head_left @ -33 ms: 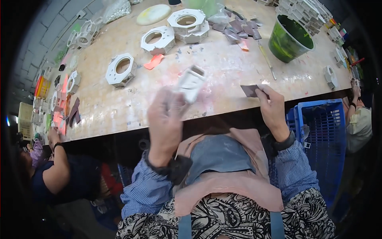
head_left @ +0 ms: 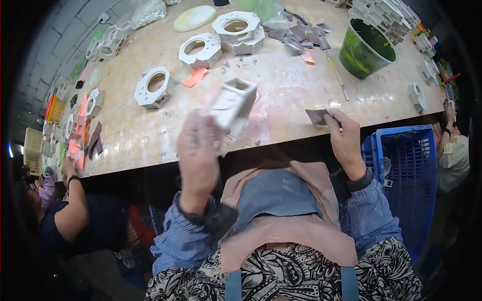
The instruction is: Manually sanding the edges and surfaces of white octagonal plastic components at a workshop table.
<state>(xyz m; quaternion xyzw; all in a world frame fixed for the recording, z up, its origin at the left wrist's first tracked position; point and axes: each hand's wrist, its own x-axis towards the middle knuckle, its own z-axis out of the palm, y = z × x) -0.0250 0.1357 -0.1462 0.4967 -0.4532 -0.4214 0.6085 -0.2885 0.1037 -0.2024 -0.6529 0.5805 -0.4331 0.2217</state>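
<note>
White boxy moulded piece (head_left: 232, 105) is being held up over the tabletop's near edge, blurred, long axis tilting up and to the right. Left hand (head_left: 199, 150) is gripping its lower end, fingers closed around it. Right hand (head_left: 345, 136) is pinching a small dark sanding sheet (head_left: 318, 116) at the near edge of the tabletop (head_left: 281, 95), just right of the piece. White octagonal rings (head_left: 153, 86) and a green bucket (head_left: 365, 47) are sitting further back.

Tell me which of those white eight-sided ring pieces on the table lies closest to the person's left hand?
The white octagonal ring lying alone beside the orange scrap; the others lie farther up the table.
</note>
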